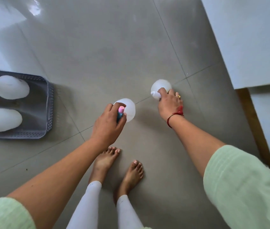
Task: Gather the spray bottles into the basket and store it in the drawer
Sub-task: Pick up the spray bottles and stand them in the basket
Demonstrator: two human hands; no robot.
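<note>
A: What are the hands doing?

B: The left hand (108, 122) has its fingers closed around the top of the pink bottle (127, 109), in the middle of the frame. The right hand (169, 103) has its fingers closed around the top of the white bottle (161, 85), a bit to the right and higher up. Both bottles look like they stand on the floor (114, 47).

A: How should she lift them?

B: I think she should hold each one tight by the neck and lift straight up, so they do not swing or slip. (They look see-through and light, so maybe they are empty.) Then she should carry them to the basket (48, 111) at the left edge of the frame.

A: What is in the basket?

B: Two bottles lie on their sides in it. The green bottle (10, 87) is at the top and the yellow bottle (3, 119) is below it. There is room beside them, near the right wall.

A: And the drawer?

B: I cannot tell which one it is. There is only white furniture (250, 38) in the upper right.
</note>
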